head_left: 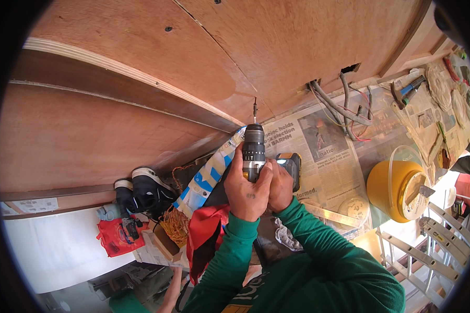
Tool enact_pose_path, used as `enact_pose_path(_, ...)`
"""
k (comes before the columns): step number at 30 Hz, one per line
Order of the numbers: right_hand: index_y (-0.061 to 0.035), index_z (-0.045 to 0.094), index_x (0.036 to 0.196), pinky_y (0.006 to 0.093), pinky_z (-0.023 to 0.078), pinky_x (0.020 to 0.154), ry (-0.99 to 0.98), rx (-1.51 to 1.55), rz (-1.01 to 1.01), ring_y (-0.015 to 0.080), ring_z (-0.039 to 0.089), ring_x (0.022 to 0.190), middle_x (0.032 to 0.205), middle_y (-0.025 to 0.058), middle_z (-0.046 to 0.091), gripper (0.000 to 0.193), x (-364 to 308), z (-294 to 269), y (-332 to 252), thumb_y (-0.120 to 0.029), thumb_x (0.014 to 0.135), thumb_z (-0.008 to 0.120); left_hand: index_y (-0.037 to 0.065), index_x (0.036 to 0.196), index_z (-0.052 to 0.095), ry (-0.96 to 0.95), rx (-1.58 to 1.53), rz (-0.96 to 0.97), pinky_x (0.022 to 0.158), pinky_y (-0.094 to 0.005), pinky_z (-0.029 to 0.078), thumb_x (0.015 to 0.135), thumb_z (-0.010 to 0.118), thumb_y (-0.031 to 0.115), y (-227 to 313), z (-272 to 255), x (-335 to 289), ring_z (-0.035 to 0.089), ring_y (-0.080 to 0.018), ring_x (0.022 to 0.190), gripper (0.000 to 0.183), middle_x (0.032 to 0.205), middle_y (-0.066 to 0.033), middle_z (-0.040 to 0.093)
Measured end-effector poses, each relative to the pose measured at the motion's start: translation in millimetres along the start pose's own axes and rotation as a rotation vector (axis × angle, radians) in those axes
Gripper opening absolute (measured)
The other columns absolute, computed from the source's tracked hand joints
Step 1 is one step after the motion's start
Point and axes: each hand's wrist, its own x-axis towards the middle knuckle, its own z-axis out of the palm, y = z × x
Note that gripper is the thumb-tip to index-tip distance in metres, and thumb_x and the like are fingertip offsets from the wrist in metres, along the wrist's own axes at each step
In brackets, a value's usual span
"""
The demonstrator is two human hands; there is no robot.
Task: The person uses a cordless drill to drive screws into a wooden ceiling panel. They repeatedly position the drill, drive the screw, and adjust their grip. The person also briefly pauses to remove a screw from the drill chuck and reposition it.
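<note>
A black cordless drill points away from me at a plywood panel. My left hand is closed around the drill's body, behind the dark collar. Just to its right, my right hand wraps the handle, whose grip is mostly hidden by the fingers. The drill's battery, dark with yellow trim, shows beside the right hand. A thin dark screw or bit runs from the chuck to the panel near a seam. Whether its tip has entered the wood, I cannot tell.
Newspaper covers the surface at right, below grey cables poking from the panel. A yellow bucket, a hammer and an aluminium ladder are at right. Shoes and a red bag lie left. Another person's arm shows below.
</note>
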Motion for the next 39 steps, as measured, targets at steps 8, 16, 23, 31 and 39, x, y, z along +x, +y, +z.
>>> enact_pose_path(8, 0.0041, 0.058, 0.121, 0.0484, 0.053, 0.075, -0.001, -0.004, 0.007, 0.0409, 0.067, 0.087, 0.097, 0.0212, 0.068, 0.043, 0.6, 0.0, 3.6, -0.020, 0.087, 0.065, -0.004, 0.135, 0.054, -0.005, 0.010, 0.014, 0.071, -0.0266, 0.052, 0.088, 0.070, 0.002, 0.4, 1.1, 1.5, 0.061, -0.0094, 0.081, 0.050, 0.096, -0.0051, 0.066)
enact_pose_path(16, 0.0039, 0.058, 0.122, 0.0483, 0.053, 0.074, -0.027, -0.028, 0.024, 0.0406, 0.066, 0.086, 0.097, 0.0208, 0.068, 0.043, 0.1, 0.5, 4.7, -0.020, 0.087, 0.065, -0.004, 0.136, 0.053, -0.003, 0.001, 0.012, 0.071, -0.0274, 0.053, 0.087, 0.071, 0.003, 2.9, 2.6, 3.1, 0.061, -0.0100, 0.080, 0.052, 0.095, -0.0062, 0.066)
enact_pose_path(23, 0.0037, 0.056, 0.128, 0.0480, 0.053, 0.075, 0.013, 0.017, -0.005, 0.0404, 0.066, 0.087, 0.101, 0.0211, 0.068, 0.051, 1.1, 4.7, 3.1, -0.021, 0.086, 0.067, -0.003, 0.137, 0.053, -0.020, -0.002, 0.019, 0.073, -0.0269, 0.053, 0.087, 0.071, 0.003, 0.8, -1.1, 4.0, 0.062, -0.0102, 0.083, 0.053, 0.098, -0.0062, 0.067)
enact_pose_path(31, 0.0032, 0.053, 0.132, 0.0464, 0.054, 0.074, 0.040, 0.069, 0.058, 0.0404, 0.068, 0.086, 0.103, 0.0231, 0.069, 0.056, -2.1, 17.8, -7.5, -0.022, 0.086, 0.070, -0.003, 0.137, 0.055, -0.060, 0.025, -0.032, 0.074, -0.0280, 0.055, 0.085, 0.074, 0.005, 8.8, -13.6, 9.0, 0.065, -0.0111, 0.084, 0.056, 0.099, -0.0082, 0.069)
enact_pose_path(39, 0.0039, 0.055, 0.125, 0.0479, 0.052, 0.071, 0.079, 0.026, -0.006, 0.0408, 0.066, 0.081, 0.093, 0.0207, 0.067, 0.050, -0.1, 27.8, -4.9, -0.020, 0.084, 0.071, -0.002, 0.140, 0.054, -0.065, -0.014, -0.051, 0.075, -0.0291, 0.056, 0.083, 0.076, 0.007, -2.5, -21.3, 14.9, 0.066, -0.0122, 0.084, 0.062, 0.100, -0.0109, 0.071)
